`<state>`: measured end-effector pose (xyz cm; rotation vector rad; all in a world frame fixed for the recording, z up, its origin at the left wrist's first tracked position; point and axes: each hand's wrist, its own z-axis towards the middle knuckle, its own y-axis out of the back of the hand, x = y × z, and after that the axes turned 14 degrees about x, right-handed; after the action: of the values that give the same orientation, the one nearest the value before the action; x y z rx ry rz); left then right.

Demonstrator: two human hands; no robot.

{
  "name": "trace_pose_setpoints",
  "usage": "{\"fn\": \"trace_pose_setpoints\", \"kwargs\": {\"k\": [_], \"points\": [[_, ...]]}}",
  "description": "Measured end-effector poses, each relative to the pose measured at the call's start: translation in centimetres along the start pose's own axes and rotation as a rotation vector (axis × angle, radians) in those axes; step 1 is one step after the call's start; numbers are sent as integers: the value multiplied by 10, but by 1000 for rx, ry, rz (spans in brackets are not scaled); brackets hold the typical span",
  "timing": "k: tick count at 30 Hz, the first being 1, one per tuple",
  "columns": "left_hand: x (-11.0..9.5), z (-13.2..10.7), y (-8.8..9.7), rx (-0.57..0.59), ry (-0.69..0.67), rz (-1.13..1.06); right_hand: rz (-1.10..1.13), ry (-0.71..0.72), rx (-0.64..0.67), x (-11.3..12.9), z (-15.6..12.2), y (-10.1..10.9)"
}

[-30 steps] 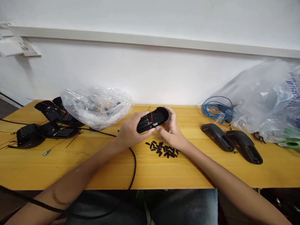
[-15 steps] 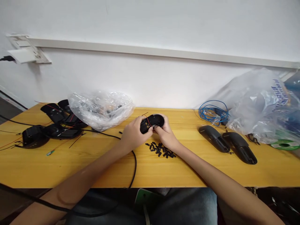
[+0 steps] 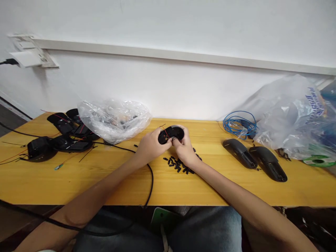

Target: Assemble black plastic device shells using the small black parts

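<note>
Black casing (image 3: 176, 131), held between left grip (image 3: 151, 145) and right grip (image 3: 185, 148)

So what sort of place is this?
Likely a small electronics workspace, though whether workshop or home I can't tell: an opened black shell in hand, plus black casings with thin wires and a coil of blue cable on a wooden table.

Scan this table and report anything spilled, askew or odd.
Small black parts lie scattered loose on the table, partly hidden by the right hand, like a spill. Toward the left, black housings lie jumbled, with thin wires trailing. No breakage is evident.
</note>
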<state>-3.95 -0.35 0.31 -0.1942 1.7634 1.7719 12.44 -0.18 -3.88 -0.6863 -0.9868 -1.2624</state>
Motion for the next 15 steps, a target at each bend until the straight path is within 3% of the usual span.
{"fn": "trace_pose_setpoints", "kwargs": {"k": [5,8,12,15], "points": [[2,5,2,62,-21,-54,33,-27,-81,-1,2,-7],[6,6,3,82,-41,-93,74,-106,-59,5,2,-3],[12,1,5,-38,-289,-54,248,-260,41,23,-3,7],[15,-6,5,-103,-420,96,325,-266,118,33,-8,14]]}}
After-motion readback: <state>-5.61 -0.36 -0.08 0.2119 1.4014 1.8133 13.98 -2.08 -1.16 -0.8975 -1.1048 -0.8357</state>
